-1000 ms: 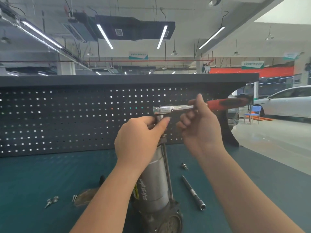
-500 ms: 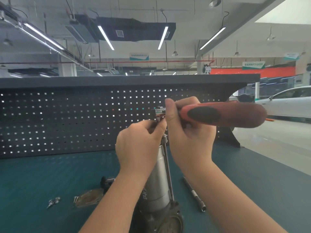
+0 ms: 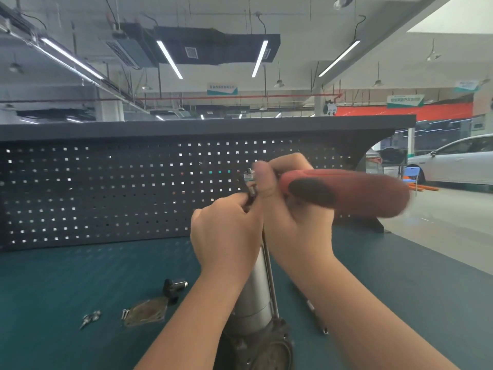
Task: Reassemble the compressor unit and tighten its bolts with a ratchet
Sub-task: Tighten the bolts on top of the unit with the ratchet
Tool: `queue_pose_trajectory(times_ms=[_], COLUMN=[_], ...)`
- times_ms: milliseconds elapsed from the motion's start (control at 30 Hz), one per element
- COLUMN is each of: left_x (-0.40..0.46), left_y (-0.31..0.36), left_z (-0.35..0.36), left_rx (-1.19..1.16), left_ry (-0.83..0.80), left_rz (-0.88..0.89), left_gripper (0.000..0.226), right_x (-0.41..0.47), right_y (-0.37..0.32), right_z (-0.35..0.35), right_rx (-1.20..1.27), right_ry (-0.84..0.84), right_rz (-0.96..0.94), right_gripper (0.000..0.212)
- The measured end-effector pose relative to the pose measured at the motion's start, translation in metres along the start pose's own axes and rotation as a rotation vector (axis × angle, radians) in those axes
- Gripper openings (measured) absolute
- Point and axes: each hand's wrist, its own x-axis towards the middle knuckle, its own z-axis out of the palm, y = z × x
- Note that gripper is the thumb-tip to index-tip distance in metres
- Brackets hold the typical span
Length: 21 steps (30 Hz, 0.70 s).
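- Head view: the compressor unit point(image 3: 256, 287) stands upright on the green bench top point(image 3: 80, 276), its dark flanged base nearest the camera, silver cylinder rising between the forearms.
- The left hand point(image 3: 226, 228) curls its fingers round the top of the unit, pinching near the socket.
- The right hand point(image 3: 293, 217) grips the ratchet point(image 3: 344, 190) near its head; the red and black handle sticks out to the right, blurred.
- A flat plate point(image 3: 145, 313), 1 black fitting point(image 3: 174, 285), loose bolts point(image 3: 90, 317) and an extension bar point(image 3: 316, 317) lie on the bench.
- A dark pegboard point(image 3: 106, 190) backs the bench.
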Motion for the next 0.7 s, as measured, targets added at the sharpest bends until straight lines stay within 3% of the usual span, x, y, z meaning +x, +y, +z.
queue_pose_trajectory(times_ms=[67, 133, 267, 333, 400, 567, 700], left_x=[0.001, 0.0, -0.003, -0.002, -0.003, -0.002, 0.0], left_y=[-0.01, -0.013, -0.01, -0.01, -0.01, -0.012, -0.012], left_z=[0.004, 0.006, 0.007, 0.007, 0.009, 0.008, 0.005], left_rx=[0.069, 0.03, 0.026, 0.086, 0.126, -0.004, 0.032], left_ry=[-0.052, -0.044, 0.005, -0.004, 0.003, 0.005, -0.034], left_rz=[-0.091, -0.091, -0.039, -0.052, -0.062, -0.099, -0.113], left_gripper=[0.056, 0.056, 0.058, 0.059, 0.061, 0.065, 0.057], right_x=[0.003, 0.01, 0.029, 0.03, 0.027, 0.021, 0.002], right_y=[0.008, 0.018, 0.037, 0.043, 0.044, 0.024, 0.002], right_z=[-0.005, -0.011, -0.025, -0.027, -0.025, -0.015, 0.0], right_rx=[0.184, 0.372, 1.01, 1.153, 1.08, 0.59, 0.244], right_ry=[0.138, 0.271, 0.281, 0.291, 0.286, 0.283, 0.26], right_rz=[0.118, 0.381, 1.048, 1.139, 1.054, 0.637, 0.256], right_gripper=[0.019, 0.028, 0.034, 0.032, 0.032, 0.03, 0.018])
